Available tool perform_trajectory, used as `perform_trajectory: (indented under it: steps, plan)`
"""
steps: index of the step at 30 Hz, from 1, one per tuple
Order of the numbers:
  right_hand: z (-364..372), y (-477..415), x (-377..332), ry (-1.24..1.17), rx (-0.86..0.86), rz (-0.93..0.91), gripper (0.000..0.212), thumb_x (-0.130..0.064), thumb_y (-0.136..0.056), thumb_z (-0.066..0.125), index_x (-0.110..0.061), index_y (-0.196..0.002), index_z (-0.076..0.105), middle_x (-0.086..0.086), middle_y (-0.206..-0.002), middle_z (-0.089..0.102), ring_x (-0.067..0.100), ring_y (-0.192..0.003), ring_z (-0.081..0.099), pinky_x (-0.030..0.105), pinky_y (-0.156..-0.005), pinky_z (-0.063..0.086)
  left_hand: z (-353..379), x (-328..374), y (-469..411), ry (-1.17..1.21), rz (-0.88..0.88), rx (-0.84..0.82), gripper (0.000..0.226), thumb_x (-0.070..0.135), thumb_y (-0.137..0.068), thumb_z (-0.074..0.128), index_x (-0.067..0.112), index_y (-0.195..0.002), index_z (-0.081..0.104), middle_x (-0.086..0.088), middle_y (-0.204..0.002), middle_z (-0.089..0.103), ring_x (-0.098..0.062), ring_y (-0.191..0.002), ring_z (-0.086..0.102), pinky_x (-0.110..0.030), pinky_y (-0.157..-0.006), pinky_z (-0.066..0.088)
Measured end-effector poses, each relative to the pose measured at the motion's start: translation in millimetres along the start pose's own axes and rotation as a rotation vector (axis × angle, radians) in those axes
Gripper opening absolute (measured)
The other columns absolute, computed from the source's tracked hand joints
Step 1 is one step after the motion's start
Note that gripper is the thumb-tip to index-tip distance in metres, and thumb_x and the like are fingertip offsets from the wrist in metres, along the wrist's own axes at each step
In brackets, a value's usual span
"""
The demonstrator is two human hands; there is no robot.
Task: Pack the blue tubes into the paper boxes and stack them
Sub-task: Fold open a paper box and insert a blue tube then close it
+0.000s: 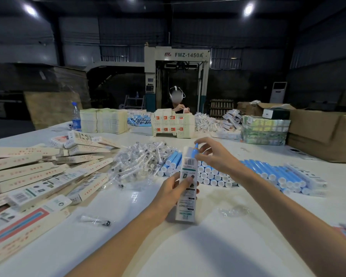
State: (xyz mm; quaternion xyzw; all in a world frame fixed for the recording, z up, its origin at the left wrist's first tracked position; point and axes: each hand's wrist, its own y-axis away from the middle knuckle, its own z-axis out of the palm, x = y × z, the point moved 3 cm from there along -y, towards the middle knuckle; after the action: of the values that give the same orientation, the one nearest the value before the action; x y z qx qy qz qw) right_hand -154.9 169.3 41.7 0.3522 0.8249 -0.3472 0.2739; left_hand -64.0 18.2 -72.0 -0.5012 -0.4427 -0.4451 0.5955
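Centre of frame: one paper box (187, 188), held near upright over the white table (188, 246), long axis running top to bottom of the frame, open end uppermost. One blue tube (195, 150) stands in it, its tip pointing up and projecting from the opening. The left hand (173, 194) grips the box at mid-length, thumb across the printed face. The right hand (216, 154), wrist raised, appears to pinch the tube's tip, though blur obscures the contact. Right of centre: dozens of loose tubes (258, 172), lying flat. Left: some twenty filled boxes (38, 176), heaped.
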Motion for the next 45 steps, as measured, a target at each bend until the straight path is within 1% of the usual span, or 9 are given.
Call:
perform_trajectory:
  steps: [7,12,14,18,22,31,36,41,45]
  plan:
    - [40,-16,17,-0.092,0.158,-0.092,0.026,-0.027,-0.108,0.054,-0.025,-0.132,0.064,-0.005,-0.12,0.056,0.0,-0.104,0.057,0.007,-0.076,0.045,-15,-8,-7,-0.05,-0.013,0.304,0.026,0.044,-0.112,0.05,0.026,-0.129,0.056,-0.009,-0.106,0.078,-0.026,-0.09,0.079,-0.046,-0.082,0.066]
    - [86,-68,18,0.199,0.058,-0.128,0.027,-0.01,-0.104,0.053,-0.013,-0.129,0.062,0.01,-0.115,0.067,0.025,-0.105,0.061,0.037,-0.087,0.052,-42,-14,-7,-0.107,-0.114,0.604,0.026,0.049,-0.113,0.04,0.028,-0.126,0.049,-0.004,-0.111,0.072,-0.025,-0.095,0.073,-0.042,-0.078,0.06]
    - [106,-93,18,0.407,-0.035,-0.163,0.035,-0.008,-0.103,0.051,-0.015,-0.137,0.059,0.014,-0.124,0.065,0.031,-0.118,0.056,0.045,-0.098,0.049,-51,-14,-8,-0.097,-0.125,0.653,0.029,0.047,-0.113,0.038,0.025,-0.13,0.048,-0.007,-0.116,0.071,-0.028,-0.099,0.071,-0.048,-0.089,0.061]
    - [138,-136,22,0.825,-0.153,-0.216,0.056,-0.001,-0.098,0.049,-0.024,-0.149,0.051,0.015,-0.142,0.053,0.034,-0.134,0.042,0.046,-0.105,0.035,-60,-18,-14,-0.063,-0.125,0.674,0.03,0.046,-0.114,0.038,0.024,-0.131,0.048,-0.009,-0.12,0.07,-0.03,-0.103,0.07,-0.056,-0.099,0.058]
    - [161,-158,29,1.052,-0.281,-0.222,0.048,-0.01,-0.104,0.049,-0.024,-0.15,0.047,0.016,-0.148,0.053,0.034,-0.141,0.04,0.047,-0.109,0.034,-65,-20,-19,-0.069,-0.128,0.681,0.034,0.046,-0.114,0.038,0.021,-0.134,0.048,-0.011,-0.121,0.07,-0.033,-0.105,0.071,-0.057,-0.102,0.056]
    - [167,-154,20,0.97,-0.224,-0.315,0.021,-0.008,-0.098,0.06,-0.014,-0.116,0.068,0.011,-0.117,0.07,0.031,-0.114,0.061,0.039,-0.09,0.046,-66,-21,-23,-0.065,-0.093,0.643,0.032,0.05,-0.112,0.041,0.024,-0.127,0.051,-0.009,-0.115,0.073,-0.033,-0.103,0.073,-0.057,-0.098,0.058]
    - [145,-130,20,0.929,-0.158,-0.422,0.013,-0.011,-0.098,0.058,-0.014,-0.096,0.07,0.006,-0.1,0.066,0.028,-0.097,0.062,0.033,-0.069,0.037,-58,-20,-22,0.025,-0.075,0.584,0.028,0.048,-0.112,0.046,0.025,-0.126,0.055,-0.006,-0.107,0.077,-0.027,-0.097,0.076,-0.051,-0.089,0.063]
    - [108,-102,20,0.602,0.015,-0.339,0.021,-0.016,-0.105,0.059,-0.004,-0.104,0.076,0.006,-0.097,0.046,0.026,-0.098,0.051,0.041,-0.074,0.045,-44,-9,-14,0.131,0.004,0.47,0.018,0.039,-0.112,0.053,0.03,-0.124,0.061,0.0,-0.095,0.082,-0.019,-0.078,0.078,-0.036,-0.064,0.064]
    - [56,-65,20,0.211,0.277,-0.198,0.018,-0.015,-0.104,0.063,-0.002,-0.106,0.076,0.007,-0.104,0.052,0.024,-0.099,0.052,0.038,-0.089,0.048,-25,0,-8,0.149,0.023,0.283,0.021,0.033,-0.109,0.059,0.02,-0.125,0.062,-0.006,-0.107,0.082,-0.027,-0.093,0.08,-0.043,-0.082,0.067]
